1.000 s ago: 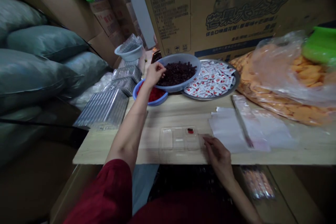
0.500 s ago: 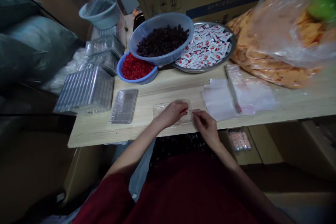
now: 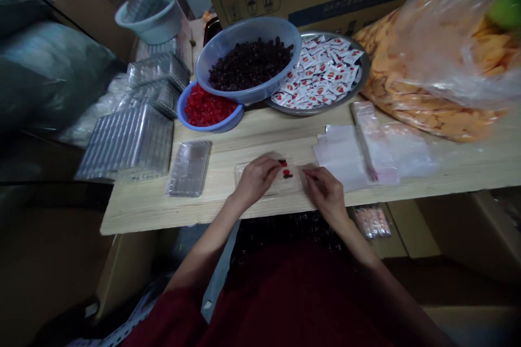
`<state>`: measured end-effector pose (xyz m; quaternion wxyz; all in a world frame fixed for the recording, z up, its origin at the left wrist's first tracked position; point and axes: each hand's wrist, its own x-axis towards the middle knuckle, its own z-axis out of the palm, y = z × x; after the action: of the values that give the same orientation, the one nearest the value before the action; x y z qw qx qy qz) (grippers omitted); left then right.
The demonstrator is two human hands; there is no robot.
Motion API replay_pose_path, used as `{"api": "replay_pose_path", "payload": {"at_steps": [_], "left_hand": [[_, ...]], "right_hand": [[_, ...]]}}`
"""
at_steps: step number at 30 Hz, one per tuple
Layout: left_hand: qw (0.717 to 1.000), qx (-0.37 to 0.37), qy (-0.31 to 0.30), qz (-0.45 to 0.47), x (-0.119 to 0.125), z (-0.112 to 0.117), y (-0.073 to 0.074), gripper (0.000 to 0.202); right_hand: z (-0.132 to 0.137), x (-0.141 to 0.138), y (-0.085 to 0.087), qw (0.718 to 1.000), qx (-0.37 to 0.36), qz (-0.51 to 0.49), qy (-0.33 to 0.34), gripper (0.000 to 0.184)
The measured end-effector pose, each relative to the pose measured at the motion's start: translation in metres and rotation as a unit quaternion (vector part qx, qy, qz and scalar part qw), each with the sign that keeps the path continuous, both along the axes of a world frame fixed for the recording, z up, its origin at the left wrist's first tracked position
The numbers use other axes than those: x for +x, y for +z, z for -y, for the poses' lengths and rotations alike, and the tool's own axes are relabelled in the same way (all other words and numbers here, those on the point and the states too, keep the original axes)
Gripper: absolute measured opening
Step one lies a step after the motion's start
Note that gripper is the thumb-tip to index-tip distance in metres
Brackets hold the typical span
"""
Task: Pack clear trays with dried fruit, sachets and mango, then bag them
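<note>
A shallow clear plastic tray (image 3: 240, 169) lies near the table's front edge, holding a few small red pieces (image 3: 286, 172) and dark pieces (image 3: 288, 176) toward its right end. My left hand (image 3: 255, 178) reaches over the tray with its fingers drawn together, the tips beside the upper pieces. Whatever those fingertips hold is too small to make out. At the right end of the tray is my right hand (image 3: 326, 191), its thumb and forefinger pinched; I cannot tell what is between them.
Behind stand a bowl of dark pieces (image 3: 248, 92), a blue bowl of red pieces (image 3: 220, 127) and a metal dish of sachets (image 3: 313, 111). Clear containers (image 3: 126, 138) are stacked left, beside a single flat clear container (image 3: 189, 168). Plastic sleeves (image 3: 340, 154) and a bag of orange pieces (image 3: 431, 97) lie right.
My left hand has shifted slightly left, uncovering red and dark pieces in the tray. My right hand has moved a little to the right. The whole view has shifted slightly.
</note>
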<state>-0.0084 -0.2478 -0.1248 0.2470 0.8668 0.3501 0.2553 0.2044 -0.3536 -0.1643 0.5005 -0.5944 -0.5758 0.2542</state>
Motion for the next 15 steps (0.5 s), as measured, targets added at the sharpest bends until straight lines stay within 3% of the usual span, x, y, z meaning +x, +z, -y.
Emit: {"api": "replay_pose_path", "payload": {"at_steps": [2,4,6,9,11,15], "left_hand": [[0.989,0.046,0.129,0.056,-0.025,-0.024,0.012,0.020],[0.955,0.108,0.265,0.081,-0.055,-0.062,0.023,0.020],[0.930,0.133,0.340,0.041,-0.081,-0.107,0.030,0.019],[0.929,0.066,0.351,-0.097,-0.100,-0.170,0.031,0.034],[0.925,0.014,0.351,-0.143,-0.100,-0.200,0.029,0.042],[0.943,-0.042,0.319,-0.080,-0.100,-0.223,0.025,0.020]], "right_hand": [[-0.006,0.009,0.004,1.000,0.008,0.013,-0.009,0.018],[-0.010,0.014,0.003,1.000,0.012,0.028,-0.006,0.018],[-0.012,0.012,-0.002,0.999,0.016,0.045,0.004,0.019],[-0.009,-0.002,-0.012,0.998,0.026,0.054,0.025,0.022],[-0.002,-0.012,-0.018,0.998,0.032,0.042,0.031,0.021],[0.010,-0.021,-0.029,1.000,0.020,0.010,0.016,0.019]]}}
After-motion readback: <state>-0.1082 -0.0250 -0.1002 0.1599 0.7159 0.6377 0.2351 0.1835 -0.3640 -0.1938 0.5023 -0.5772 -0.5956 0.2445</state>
